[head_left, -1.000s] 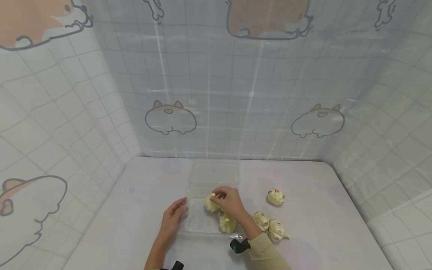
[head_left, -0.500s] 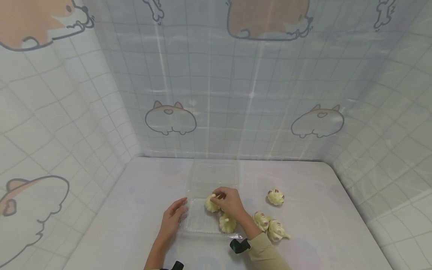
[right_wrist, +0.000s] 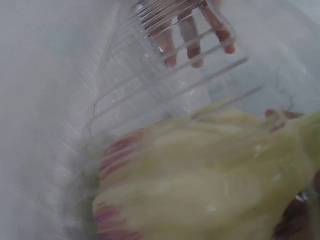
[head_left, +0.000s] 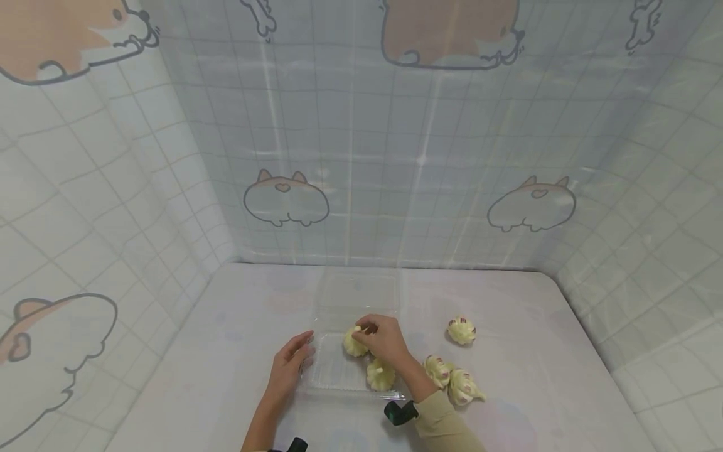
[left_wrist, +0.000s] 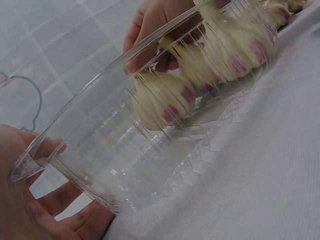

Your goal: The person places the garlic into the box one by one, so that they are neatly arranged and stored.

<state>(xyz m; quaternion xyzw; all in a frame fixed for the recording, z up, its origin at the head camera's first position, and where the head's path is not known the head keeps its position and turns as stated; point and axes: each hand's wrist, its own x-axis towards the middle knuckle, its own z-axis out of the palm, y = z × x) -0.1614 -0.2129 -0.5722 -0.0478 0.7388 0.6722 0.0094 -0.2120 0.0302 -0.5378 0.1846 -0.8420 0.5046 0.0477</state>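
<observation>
1. the right hand [head_left: 386,342] has its fingers pinched on the top of a garlic bulb [head_left: 354,343], near the middle of the clear plastic box [head_left: 336,375].
2. the left hand [head_left: 288,365] rests against the box's left end, its fingers extended and seen through the wall, not clenched.
3. a second bulb [head_left: 381,375] sits inside at the near right; a third bulb [left_wrist: 199,67], mostly hidden from the head view by the right hand, lies between those two.
4. the clear lid [head_left: 358,292] lies folded back on the far side.
5. on the bench [head_left: 209,370], right of the box, are two touching bulbs [head_left: 463,386] and, farther back, a lone bulb [head_left: 462,331].
</observation>
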